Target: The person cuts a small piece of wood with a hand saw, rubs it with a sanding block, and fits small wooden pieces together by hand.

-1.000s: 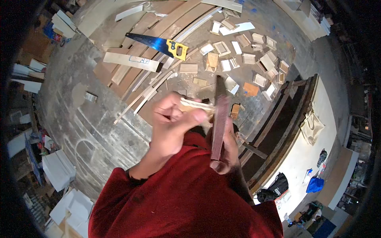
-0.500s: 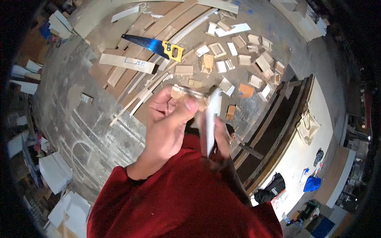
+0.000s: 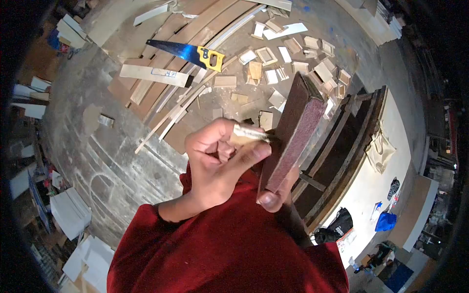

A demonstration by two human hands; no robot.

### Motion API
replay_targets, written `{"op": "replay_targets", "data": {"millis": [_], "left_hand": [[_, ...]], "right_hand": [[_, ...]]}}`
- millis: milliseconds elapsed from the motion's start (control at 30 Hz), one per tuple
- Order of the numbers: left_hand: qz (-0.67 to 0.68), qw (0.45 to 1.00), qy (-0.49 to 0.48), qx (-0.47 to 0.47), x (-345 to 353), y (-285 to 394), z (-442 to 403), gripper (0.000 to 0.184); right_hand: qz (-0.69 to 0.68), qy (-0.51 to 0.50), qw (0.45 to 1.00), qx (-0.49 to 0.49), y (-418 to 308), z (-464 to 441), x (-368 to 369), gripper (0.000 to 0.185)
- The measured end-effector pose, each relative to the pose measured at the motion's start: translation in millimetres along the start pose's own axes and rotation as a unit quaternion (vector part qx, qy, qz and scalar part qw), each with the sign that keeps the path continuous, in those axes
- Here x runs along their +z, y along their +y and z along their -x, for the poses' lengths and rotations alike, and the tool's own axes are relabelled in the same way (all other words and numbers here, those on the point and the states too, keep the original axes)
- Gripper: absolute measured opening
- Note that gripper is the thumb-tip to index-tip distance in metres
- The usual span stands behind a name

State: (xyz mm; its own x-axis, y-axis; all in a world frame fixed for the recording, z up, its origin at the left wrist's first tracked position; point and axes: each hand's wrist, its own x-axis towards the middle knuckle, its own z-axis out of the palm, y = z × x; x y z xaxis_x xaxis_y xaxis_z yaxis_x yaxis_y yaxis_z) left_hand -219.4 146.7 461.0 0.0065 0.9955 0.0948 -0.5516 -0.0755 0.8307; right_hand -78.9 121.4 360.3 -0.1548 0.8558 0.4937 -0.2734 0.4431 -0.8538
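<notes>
My left hand [image 3: 212, 168] pinches a small pale wooden piece [image 3: 248, 135] between thumb and fingers, its light upper edge showing. In my right hand [image 3: 281, 193] is a long sanding block [image 3: 297, 132] faced with reddish-brown sandpaper, gripped near its lower end with the thumb at the bottom. The block stands tilted, its far end up and to the right. It is just right of the wooden piece; whether the two touch I cannot tell. Most of my right hand's fingers are hidden behind the block.
A handsaw [image 3: 188, 54] with a yellow handle lies across long boards [image 3: 210, 29] on the floor. Several small wooden frames and offcuts [image 3: 266, 56] are scattered ahead. On the right stands a white-topped table [image 3: 364, 195] with a cloth bag [image 3: 380, 151] on it.
The sanding block has swung from a blurred, near-upright edge-on pose to tilted right, showing its brown face. My left hand has shifted slightly down and right with the wooden piece.
</notes>
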Motion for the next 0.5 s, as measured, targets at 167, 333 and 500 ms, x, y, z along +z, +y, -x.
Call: {"op": "replay_targets", "data": {"millis": [167,333,500], "left_hand": [[0.101,0.992,0.066,0.044,-4.0,6.3,-15.9,0.016],[-0.022,0.996,0.056,0.067,-16.0,10.4,-11.9,0.018],[-0.135,0.988,0.072,0.032,-18.0,17.4,-14.7,0.022]], "right_hand": [[0.231,0.002,0.973,-0.017,10.1,26.6,16.1,0.103],[0.109,0.225,0.954,0.162,3.4,28.3,-0.4,0.130],[0.143,0.201,0.950,0.193,-30.0,28.7,-25.5,0.134]]}}
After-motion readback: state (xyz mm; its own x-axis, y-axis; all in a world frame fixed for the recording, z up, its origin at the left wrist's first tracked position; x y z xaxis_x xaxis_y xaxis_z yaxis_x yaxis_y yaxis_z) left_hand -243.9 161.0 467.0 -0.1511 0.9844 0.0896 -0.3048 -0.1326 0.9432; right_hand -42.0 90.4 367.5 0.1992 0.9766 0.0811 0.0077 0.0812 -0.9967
